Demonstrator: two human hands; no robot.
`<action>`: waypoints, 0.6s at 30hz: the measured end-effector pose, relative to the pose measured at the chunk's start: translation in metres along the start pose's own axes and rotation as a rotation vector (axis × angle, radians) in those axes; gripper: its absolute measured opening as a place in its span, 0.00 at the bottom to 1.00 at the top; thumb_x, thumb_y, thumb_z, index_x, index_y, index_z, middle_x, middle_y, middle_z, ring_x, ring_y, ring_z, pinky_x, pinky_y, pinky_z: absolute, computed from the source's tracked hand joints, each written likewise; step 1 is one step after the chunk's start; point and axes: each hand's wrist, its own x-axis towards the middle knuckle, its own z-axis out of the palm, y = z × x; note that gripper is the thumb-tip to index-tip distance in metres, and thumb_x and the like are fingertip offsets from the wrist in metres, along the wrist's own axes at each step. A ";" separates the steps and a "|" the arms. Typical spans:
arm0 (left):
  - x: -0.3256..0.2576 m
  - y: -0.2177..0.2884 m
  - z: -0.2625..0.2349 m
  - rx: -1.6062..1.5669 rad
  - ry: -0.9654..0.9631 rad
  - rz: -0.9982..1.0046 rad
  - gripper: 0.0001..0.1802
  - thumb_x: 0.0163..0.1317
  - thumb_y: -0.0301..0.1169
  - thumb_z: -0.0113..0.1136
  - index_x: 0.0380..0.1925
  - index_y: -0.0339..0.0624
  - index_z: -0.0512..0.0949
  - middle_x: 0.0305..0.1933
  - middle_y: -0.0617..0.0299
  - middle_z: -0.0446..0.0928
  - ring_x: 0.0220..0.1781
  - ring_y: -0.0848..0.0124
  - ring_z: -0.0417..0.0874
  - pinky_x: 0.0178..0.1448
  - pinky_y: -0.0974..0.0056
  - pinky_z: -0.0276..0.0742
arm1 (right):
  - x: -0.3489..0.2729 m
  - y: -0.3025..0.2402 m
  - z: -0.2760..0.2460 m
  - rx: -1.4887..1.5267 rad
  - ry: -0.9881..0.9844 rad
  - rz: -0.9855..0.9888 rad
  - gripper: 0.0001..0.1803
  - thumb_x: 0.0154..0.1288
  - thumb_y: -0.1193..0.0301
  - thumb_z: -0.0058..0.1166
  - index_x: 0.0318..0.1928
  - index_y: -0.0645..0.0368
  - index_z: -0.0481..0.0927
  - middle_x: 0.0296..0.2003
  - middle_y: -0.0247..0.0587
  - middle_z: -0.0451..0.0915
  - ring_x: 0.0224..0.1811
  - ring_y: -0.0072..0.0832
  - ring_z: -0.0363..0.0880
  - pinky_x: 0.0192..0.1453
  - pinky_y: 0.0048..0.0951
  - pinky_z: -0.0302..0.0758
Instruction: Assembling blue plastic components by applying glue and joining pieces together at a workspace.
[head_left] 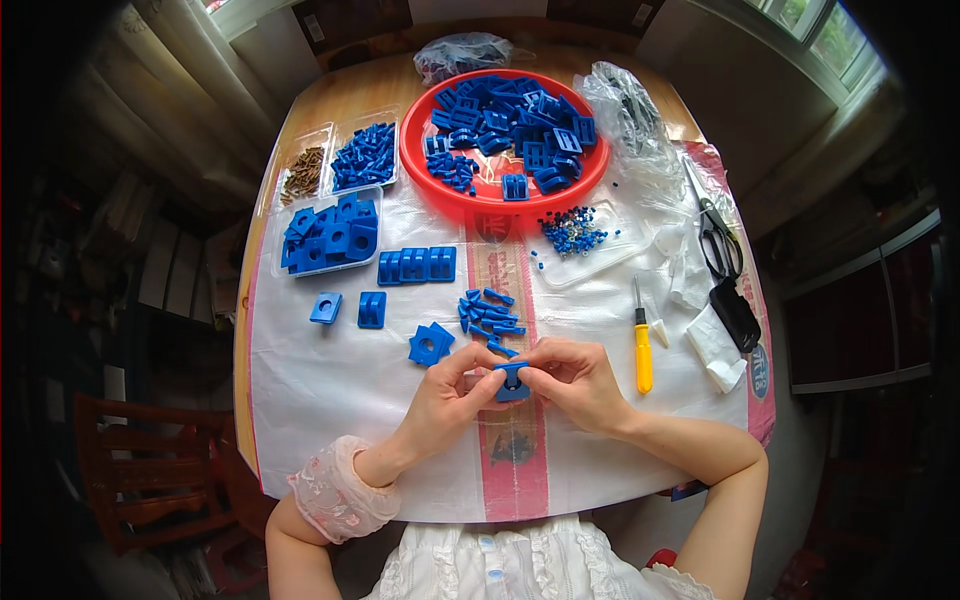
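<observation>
Near the front middle of the table, both my hands pinch one small blue plastic part (513,385). My left hand (452,392) grips its left side with thumb and fingers, and my right hand (577,382) holds its right side the same way. A dark opening shows in the part; its lower edges are partly behind my fingers. Just beyond my hands lies a loose pile of small blue pegs (490,315). To the left of them is a little stack of square blue plates with round holes (430,344).
Farther back stand a red basin (410,165) of blue parts, a clear box of blue plates (330,237), a tray of blue pegs (363,157) and brown screws (303,175). Tiny blue pieces (572,232) lie right of centre. A yellow screwdriver (643,350) and black scissors (720,245) lie right.
</observation>
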 end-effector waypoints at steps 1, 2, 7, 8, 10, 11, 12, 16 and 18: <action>0.000 0.000 0.000 -0.001 -0.004 -0.003 0.08 0.71 0.26 0.51 0.45 0.34 0.73 0.47 0.61 0.74 0.49 0.70 0.82 0.55 0.64 0.84 | 0.000 0.000 0.000 -0.010 0.000 0.000 0.09 0.65 0.80 0.56 0.44 0.69 0.82 0.37 0.35 0.80 0.39 0.17 0.78 0.43 0.19 0.77; 0.001 0.001 0.000 -0.002 -0.008 -0.005 0.07 0.71 0.26 0.51 0.45 0.34 0.73 0.47 0.61 0.74 0.49 0.70 0.82 0.54 0.65 0.84 | 0.000 0.000 -0.001 -0.021 0.001 0.000 0.09 0.65 0.80 0.56 0.44 0.69 0.82 0.37 0.35 0.80 0.39 0.17 0.78 0.43 0.19 0.77; 0.000 -0.001 -0.002 -0.006 -0.012 -0.006 0.07 0.71 0.26 0.51 0.44 0.34 0.73 0.47 0.62 0.74 0.49 0.70 0.82 0.54 0.66 0.83 | 0.000 0.000 0.000 -0.030 -0.003 -0.018 0.09 0.64 0.81 0.57 0.44 0.69 0.82 0.37 0.36 0.80 0.40 0.17 0.78 0.43 0.20 0.77; 0.000 -0.002 -0.002 -0.010 -0.012 0.000 0.07 0.71 0.26 0.51 0.44 0.35 0.73 0.47 0.62 0.74 0.49 0.71 0.82 0.54 0.66 0.84 | 0.000 0.000 0.000 -0.032 -0.007 -0.020 0.09 0.64 0.81 0.57 0.44 0.69 0.82 0.37 0.36 0.80 0.40 0.17 0.78 0.43 0.20 0.77; 0.000 -0.004 -0.003 -0.002 -0.009 0.007 0.07 0.71 0.26 0.51 0.44 0.35 0.73 0.47 0.63 0.74 0.49 0.71 0.82 0.53 0.66 0.84 | 0.000 0.000 0.000 -0.043 0.001 -0.040 0.08 0.63 0.81 0.57 0.43 0.68 0.83 0.35 0.35 0.80 0.36 0.16 0.77 0.38 0.18 0.75; 0.000 -0.004 -0.003 0.009 -0.006 0.006 0.07 0.71 0.27 0.51 0.43 0.35 0.73 0.46 0.63 0.74 0.48 0.71 0.82 0.52 0.66 0.84 | 0.000 0.000 0.002 -0.050 0.013 -0.058 0.08 0.63 0.81 0.57 0.43 0.68 0.83 0.33 0.33 0.79 0.33 0.14 0.76 0.34 0.16 0.73; 0.000 -0.005 -0.003 0.019 -0.002 -0.001 0.07 0.71 0.27 0.51 0.43 0.35 0.73 0.46 0.63 0.75 0.48 0.71 0.82 0.52 0.66 0.84 | 0.000 0.001 0.003 -0.054 0.027 -0.072 0.08 0.63 0.81 0.57 0.42 0.67 0.83 0.31 0.32 0.78 0.29 0.12 0.75 0.30 0.15 0.71; 0.001 -0.004 -0.002 0.030 -0.001 0.011 0.06 0.71 0.27 0.51 0.42 0.35 0.73 0.44 0.63 0.75 0.47 0.72 0.83 0.51 0.66 0.85 | 0.000 0.003 0.004 -0.052 0.028 -0.094 0.08 0.63 0.82 0.57 0.43 0.68 0.83 0.33 0.33 0.79 0.33 0.12 0.75 0.34 0.15 0.72; 0.001 -0.004 -0.003 0.041 0.000 0.018 0.06 0.71 0.27 0.51 0.41 0.35 0.73 0.43 0.63 0.75 0.47 0.72 0.83 0.50 0.66 0.85 | 0.001 0.006 0.004 -0.055 0.030 -0.116 0.08 0.63 0.82 0.57 0.43 0.68 0.83 0.34 0.33 0.79 0.34 0.13 0.76 0.36 0.15 0.72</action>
